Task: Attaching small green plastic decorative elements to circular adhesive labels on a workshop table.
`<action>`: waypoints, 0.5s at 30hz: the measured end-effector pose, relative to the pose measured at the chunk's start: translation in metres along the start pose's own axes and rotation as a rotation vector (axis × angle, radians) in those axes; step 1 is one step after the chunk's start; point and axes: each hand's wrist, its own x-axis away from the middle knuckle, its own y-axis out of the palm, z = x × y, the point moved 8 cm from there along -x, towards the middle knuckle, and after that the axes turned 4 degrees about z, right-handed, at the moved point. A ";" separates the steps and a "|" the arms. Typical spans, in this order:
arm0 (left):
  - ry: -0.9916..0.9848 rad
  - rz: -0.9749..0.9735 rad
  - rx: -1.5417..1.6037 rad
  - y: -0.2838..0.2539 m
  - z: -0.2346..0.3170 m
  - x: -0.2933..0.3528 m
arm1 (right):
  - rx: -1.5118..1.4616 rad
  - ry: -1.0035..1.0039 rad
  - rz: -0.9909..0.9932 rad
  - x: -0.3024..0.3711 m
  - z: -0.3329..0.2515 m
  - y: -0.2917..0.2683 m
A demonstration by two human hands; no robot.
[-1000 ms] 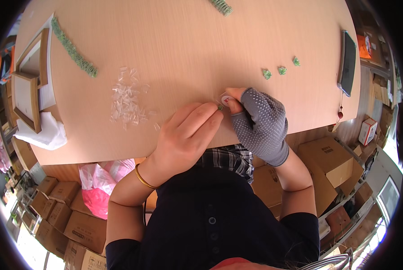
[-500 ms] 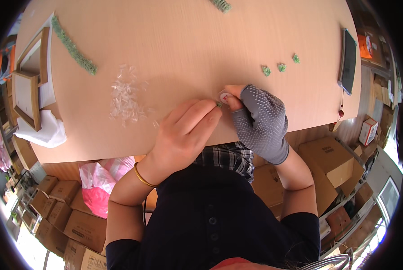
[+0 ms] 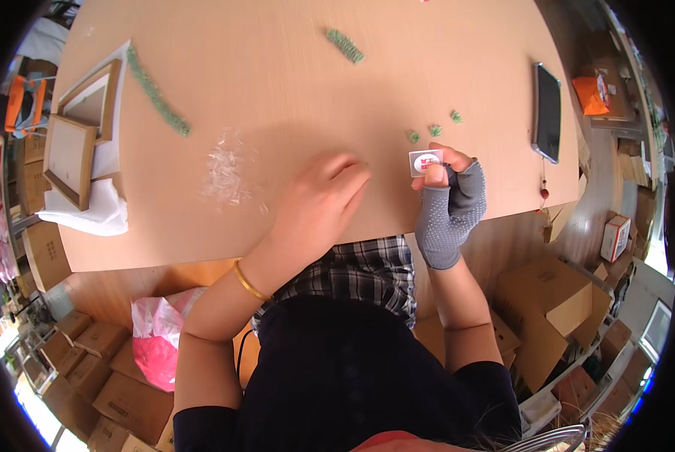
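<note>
Counter [image 3: 292, 90], pale wood grain. Left: white sheet [image 3: 111, 158] beneath two overlapping wooden frames [image 3: 89, 160]; long curved green strip [image 3: 153, 92] alongside. Loose heap of clear slivers [image 3: 229, 172] left of centre. Shorter green strip [image 3: 345, 46], far side. Right: three small green pieces [image 3: 435, 131] in a row, dark phone [image 3: 547, 113].

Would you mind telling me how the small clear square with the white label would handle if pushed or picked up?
The clear square seems fairly stiff: gripped by the right hand near one edge, it looks flat. It looks small and thin, so probably light. Its flat shape suggests it would slide rather than roll.
</note>
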 end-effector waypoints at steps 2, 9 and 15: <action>-0.008 -0.008 -0.029 0.010 0.002 -0.017 | -0.038 -0.034 0.040 0.000 0.002 -0.003; -0.170 0.026 0.138 0.032 -0.027 -0.062 | -0.147 -0.027 0.119 -0.004 0.005 -0.010; -0.111 0.292 -0.039 0.008 -0.070 -0.102 | -0.129 -0.001 0.080 -0.011 0.012 -0.001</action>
